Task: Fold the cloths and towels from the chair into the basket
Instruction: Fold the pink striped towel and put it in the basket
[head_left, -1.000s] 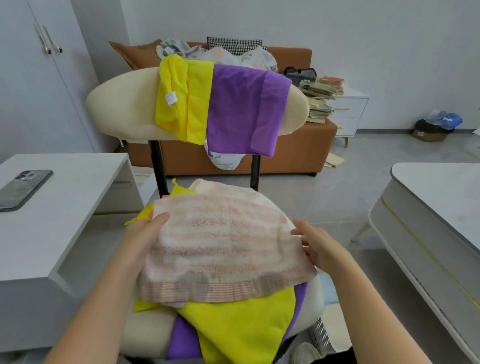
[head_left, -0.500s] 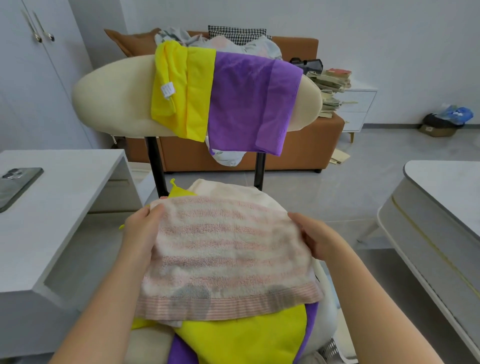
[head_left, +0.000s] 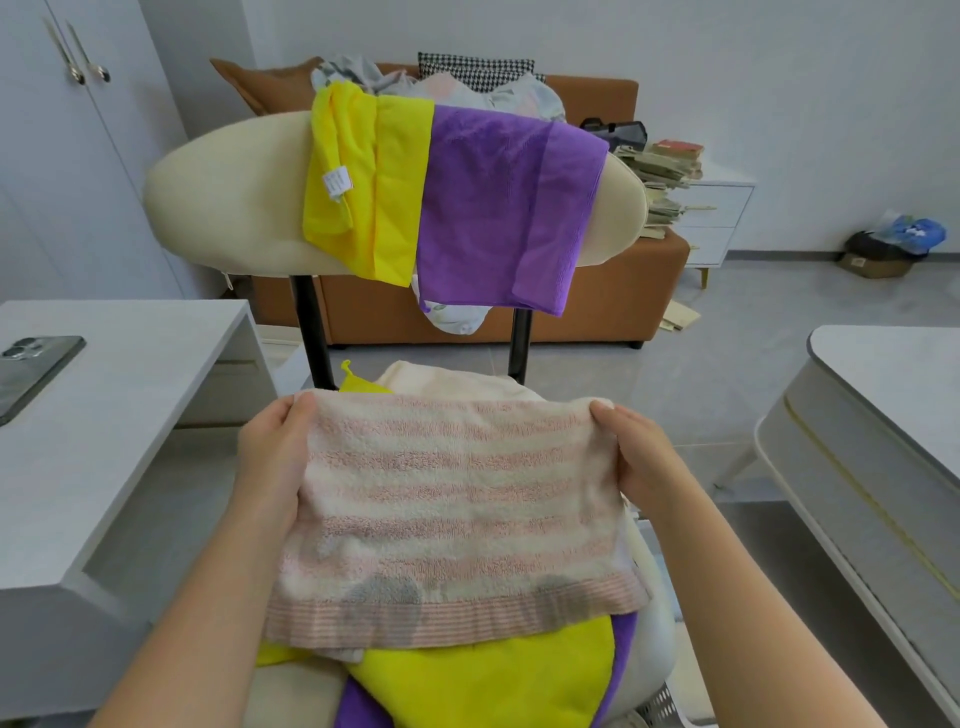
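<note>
Head view: striped towel (head_left: 457, 499) stretched between hands; left hand (head_left: 272, 457), right hand (head_left: 636, 457) pinch far corners.

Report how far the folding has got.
Done: no folded piece is in view. In hand: left hand and right hand grip the far corners of the pink striped towel, spread over the seat. Left: seat yellow cloth and seat purple cloth beneath it, plus draped yellow cloth and draped purple cloth over the chair backrest.
</note>
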